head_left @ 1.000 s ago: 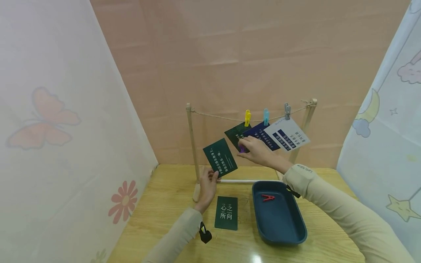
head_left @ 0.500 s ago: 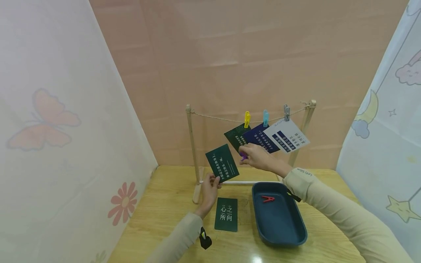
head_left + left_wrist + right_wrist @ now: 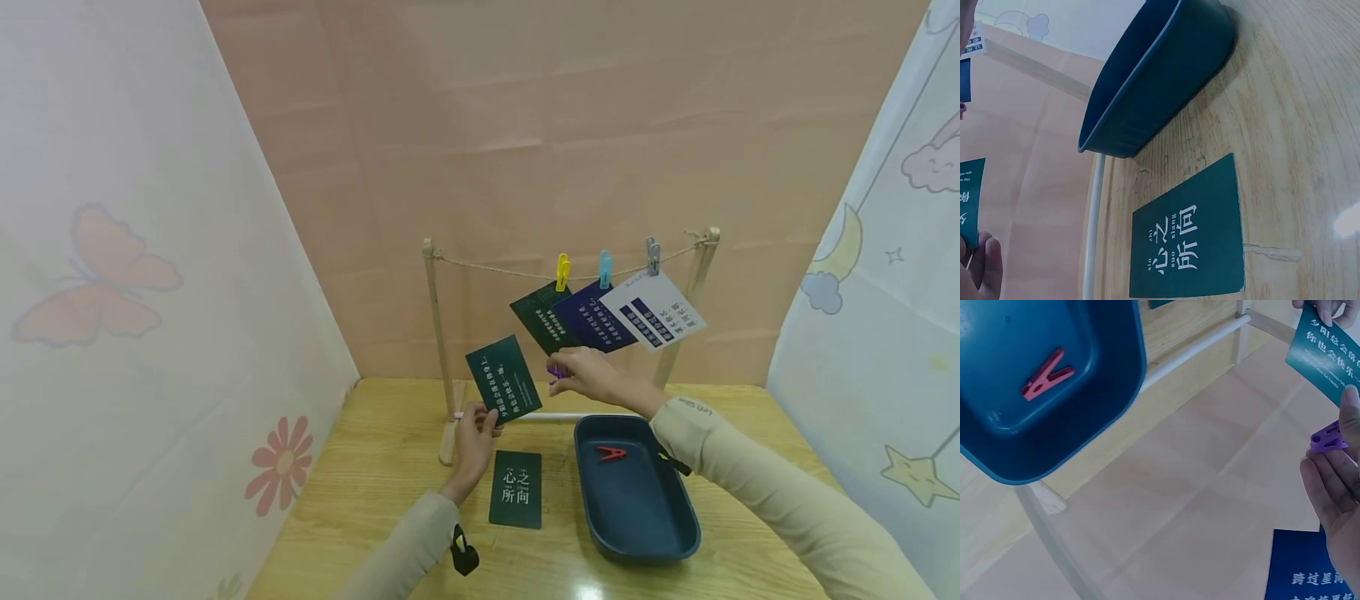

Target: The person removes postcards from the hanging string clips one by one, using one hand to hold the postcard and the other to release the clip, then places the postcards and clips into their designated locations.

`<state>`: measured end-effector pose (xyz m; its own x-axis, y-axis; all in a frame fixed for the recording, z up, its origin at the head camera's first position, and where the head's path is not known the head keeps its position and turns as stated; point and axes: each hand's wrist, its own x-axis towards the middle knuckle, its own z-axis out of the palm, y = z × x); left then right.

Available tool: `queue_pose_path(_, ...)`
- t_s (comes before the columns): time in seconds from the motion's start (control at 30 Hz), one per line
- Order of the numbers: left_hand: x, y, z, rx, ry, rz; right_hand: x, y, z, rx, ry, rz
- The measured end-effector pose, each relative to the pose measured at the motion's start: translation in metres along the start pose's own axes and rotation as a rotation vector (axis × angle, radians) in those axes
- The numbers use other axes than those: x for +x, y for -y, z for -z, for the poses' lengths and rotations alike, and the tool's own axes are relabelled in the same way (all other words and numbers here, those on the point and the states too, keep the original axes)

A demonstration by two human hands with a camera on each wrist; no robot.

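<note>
My left hand [image 3: 472, 442] pinches a dark green card [image 3: 504, 379] by its lower corner, holding it tilted below the string's left half. Just right of that card, my right hand [image 3: 588, 375] grips a purple clothespin [image 3: 1329, 437] between thumb and fingers. Above the right hand three cards hang from the string [image 3: 495, 268]: a green card [image 3: 542, 317] under a yellow clothespin [image 3: 562, 272], a navy card [image 3: 592, 317] under a light blue clothespin [image 3: 605, 269], and a white card [image 3: 652, 308] under a grey clothespin [image 3: 653, 257].
A second green card [image 3: 515, 490] lies on the table before the stand. To its right is a blue tray [image 3: 637, 546] with a red clothespin [image 3: 611, 453] inside. Wooden posts [image 3: 438, 333] hold the string, joined low down by a white rod [image 3: 558, 416].
The right hand with the purple clothespin has come down slightly, uncovering more of the hanging green and navy cards. The left hand's card has sunk a little.
</note>
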<state>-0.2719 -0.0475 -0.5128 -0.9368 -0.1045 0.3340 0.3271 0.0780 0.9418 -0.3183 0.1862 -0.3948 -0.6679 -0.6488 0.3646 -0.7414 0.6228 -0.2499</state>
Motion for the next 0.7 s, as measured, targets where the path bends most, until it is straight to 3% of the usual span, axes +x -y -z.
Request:
queue_pose_path(0.17,-0.002,0.008,0.004,0.098,-0.013,-0.043,-0.005,-0.005,-0.006,0.043,0.003,0.031)
queue_pose_path(0.37,-0.005,0.009,0.010,0.195,-0.014,-0.034,-0.013,-0.010,-0.013,0.084,0.025,-0.001)
queue_pose_path(0.6,-0.007,0.015,0.013,0.243,-0.002,-0.042,-0.028,-0.015,-0.021,0.051,0.049,-0.042)
queue_pose_path(0.7,-0.009,0.016,0.013,0.222,0.021,-0.005,-0.036,-0.017,-0.024,0.019,0.064,-0.062)
